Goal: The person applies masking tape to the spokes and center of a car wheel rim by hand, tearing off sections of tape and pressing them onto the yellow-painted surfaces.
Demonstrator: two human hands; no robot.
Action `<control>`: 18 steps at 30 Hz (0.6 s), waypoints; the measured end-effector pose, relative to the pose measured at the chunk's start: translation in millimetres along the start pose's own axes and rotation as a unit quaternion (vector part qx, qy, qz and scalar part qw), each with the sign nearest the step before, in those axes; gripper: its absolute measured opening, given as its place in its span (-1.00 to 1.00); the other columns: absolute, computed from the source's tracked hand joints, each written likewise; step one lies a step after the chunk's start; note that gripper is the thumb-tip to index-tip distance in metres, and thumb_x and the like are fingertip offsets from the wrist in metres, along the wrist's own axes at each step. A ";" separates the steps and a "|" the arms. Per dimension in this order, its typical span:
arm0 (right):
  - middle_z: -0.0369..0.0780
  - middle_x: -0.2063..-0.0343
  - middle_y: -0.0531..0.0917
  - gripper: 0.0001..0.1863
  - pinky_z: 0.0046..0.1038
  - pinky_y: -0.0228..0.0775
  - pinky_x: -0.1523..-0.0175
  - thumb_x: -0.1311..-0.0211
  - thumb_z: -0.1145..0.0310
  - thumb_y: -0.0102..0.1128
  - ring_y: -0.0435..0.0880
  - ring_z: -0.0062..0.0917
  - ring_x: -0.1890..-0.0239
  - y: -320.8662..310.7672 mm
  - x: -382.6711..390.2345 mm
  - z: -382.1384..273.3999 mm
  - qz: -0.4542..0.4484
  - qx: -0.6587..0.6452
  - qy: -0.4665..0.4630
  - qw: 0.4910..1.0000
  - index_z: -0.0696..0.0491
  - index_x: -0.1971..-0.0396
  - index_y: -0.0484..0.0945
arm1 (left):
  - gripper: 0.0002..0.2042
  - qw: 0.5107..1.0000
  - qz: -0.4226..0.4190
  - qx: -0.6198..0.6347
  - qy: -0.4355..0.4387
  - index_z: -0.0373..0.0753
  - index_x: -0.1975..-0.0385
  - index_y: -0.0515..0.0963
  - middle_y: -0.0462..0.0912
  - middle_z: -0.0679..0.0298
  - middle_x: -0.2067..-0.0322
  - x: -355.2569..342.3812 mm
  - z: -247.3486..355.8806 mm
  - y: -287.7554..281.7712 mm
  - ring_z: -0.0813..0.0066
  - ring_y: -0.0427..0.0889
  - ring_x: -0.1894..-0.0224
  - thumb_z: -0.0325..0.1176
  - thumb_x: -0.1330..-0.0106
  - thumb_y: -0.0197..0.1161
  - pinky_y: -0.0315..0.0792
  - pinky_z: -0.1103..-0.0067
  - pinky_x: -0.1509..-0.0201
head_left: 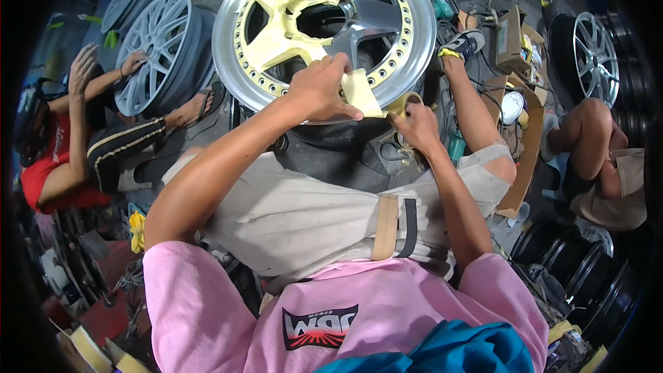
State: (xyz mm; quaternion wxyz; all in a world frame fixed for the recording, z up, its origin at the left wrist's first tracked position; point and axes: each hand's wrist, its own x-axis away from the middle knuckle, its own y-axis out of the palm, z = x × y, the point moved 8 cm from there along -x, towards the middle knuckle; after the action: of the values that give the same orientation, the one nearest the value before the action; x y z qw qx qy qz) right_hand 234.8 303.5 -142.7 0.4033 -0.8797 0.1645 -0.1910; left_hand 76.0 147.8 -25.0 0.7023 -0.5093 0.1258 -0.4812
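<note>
In front of me lies a large car wheel rim (229,45) with a polished outer lip. Pale yellow masking tape covers several spokes and the bolt ring; the spoke at the right and near side (373,15) shows bare grey metal. My left hand (319,90) rests over the rim's near edge, its thumb and fingers pinching a wide strip of masking tape (362,94). That strip runs to the right, toward a roll of masking tape (402,103). My right hand (418,124) grips the roll just outside the rim, partly hiding it.
At the left, a co-worker in red touches a grey wheel (155,48). A green power tool (445,7), cables and open cardboard boxes (528,145) lie at the right. Farther right stand another wheel (595,59) and a seated person's legs (583,141). Dark rims (573,262) sit lower right.
</note>
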 end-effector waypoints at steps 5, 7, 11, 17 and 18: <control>0.07 0.32 0.76 -0.63 -0.07 0.58 0.04 -0.13 0.08 0.43 0.76 0.00 0.17 26.6 -24.8 9.2 -0.021 0.115 -0.027 0.993 0.10 0.29 0.78 | -0.14 0.999 0.034 -0.012 0.008 -0.18 -0.13 0.40 0.64 0.03 0.02 4.5 0.6 -0.4 0.01 0.61 -0.14 0.04 0.14 0.72 0.48 0.23 -0.17; 0.04 0.36 0.76 -0.53 -0.18 0.57 0.09 -0.16 -0.02 0.48 0.78 -0.12 0.25 10.0 11.3 -18.9 -0.118 -0.001 -0.016 0.993 0.14 0.21 0.78 | -0.14 0.999 0.039 -0.003 -0.005 -0.18 -0.13 0.39 0.64 0.03 0.02 10.6 -6.8 -2.4 0.01 0.61 -0.14 0.04 0.14 0.72 0.48 0.23 -0.17; -0.06 0.42 0.74 -0.48 -0.37 0.54 0.13 -0.23 -0.08 0.46 0.72 -0.41 0.36 63.2 56.4 23.5 -0.187 -0.302 0.056 0.933 0.14 0.17 0.77 | -0.12 1.000 0.019 0.006 0.004 -0.14 -0.12 0.41 0.61 0.03 -0.03 1.8 -1.3 -0.5 0.00 0.60 -0.16 0.12 0.18 0.72 0.49 0.21 -0.20; 0.00 0.37 0.75 -0.64 -0.09 0.57 0.19 -0.27 0.07 0.40 0.73 -0.02 0.35 6.0 38.1 1.8 0.080 0.034 -0.090 0.992 0.13 0.34 0.71 | -0.11 1.000 -0.001 -0.004 -0.002 -0.14 -0.13 0.41 0.61 0.03 -0.02 3.3 -6.4 4.7 0.00 0.58 -0.18 0.14 0.18 0.72 0.49 0.21 -0.20; -0.01 0.40 0.73 -0.61 -0.07 0.57 0.21 -0.26 0.05 0.40 0.74 -0.05 0.36 -8.9 22.0 21.7 0.072 0.026 -0.094 0.993 0.14 0.35 0.69 | -0.11 1.000 -0.006 -0.010 0.005 -0.15 -0.14 0.40 0.62 0.04 0.01 0.8 -2.4 5.8 0.01 0.59 -0.15 0.12 0.17 0.72 0.48 0.22 -0.19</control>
State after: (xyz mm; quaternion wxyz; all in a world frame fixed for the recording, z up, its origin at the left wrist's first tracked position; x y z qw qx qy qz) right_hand 265.4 313.3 -144.4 0.4527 -0.8687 0.1833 -0.0824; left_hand 78.0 145.8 -30.7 0.6937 -0.5150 0.1309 -0.4863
